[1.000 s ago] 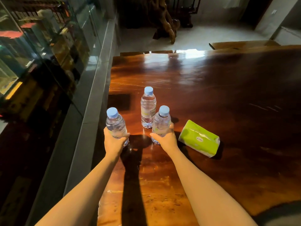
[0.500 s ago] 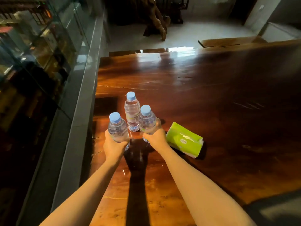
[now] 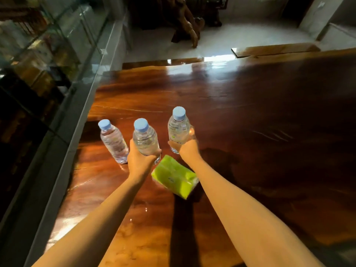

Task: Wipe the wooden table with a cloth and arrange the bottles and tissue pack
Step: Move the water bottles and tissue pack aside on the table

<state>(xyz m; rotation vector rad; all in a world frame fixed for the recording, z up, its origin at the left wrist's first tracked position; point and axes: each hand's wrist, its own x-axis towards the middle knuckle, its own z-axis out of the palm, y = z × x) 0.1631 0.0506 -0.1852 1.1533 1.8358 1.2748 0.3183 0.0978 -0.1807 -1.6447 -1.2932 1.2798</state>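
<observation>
Three clear water bottles with pale blue caps stand in a rough row near the left edge of the glossy, dark wooden tabletop [image 3: 250, 116]. The left bottle [image 3: 113, 141] stands free, nearest that edge, with no hand on it, and leans in the wide-angle view. The left hand [image 3: 139, 159] is wrapped around the lower body of the middle bottle [image 3: 145, 140], fingers curled round its front; whether its base touches the wood cannot be told, since the hand covers it. The right hand [image 3: 187, 148] grips the right bottle [image 3: 178, 130] from behind and low down, the bottle upright and its base showing just left of the wrist. The middle bottle sits just beside the free one, and the right bottle is a little apart from both. A bright green tissue pack [image 3: 175, 177] lies flat on the tabletop between the two forearms, just on the near side of the held bottles, turned at an angle to the edges and slightly blurred. Beyond the left edge runs a grey ledge [image 3: 63, 151] with a glass display case [image 3: 48, 45] beside it. Past the far edge is a pale floor [image 3: 240, 37].
</observation>
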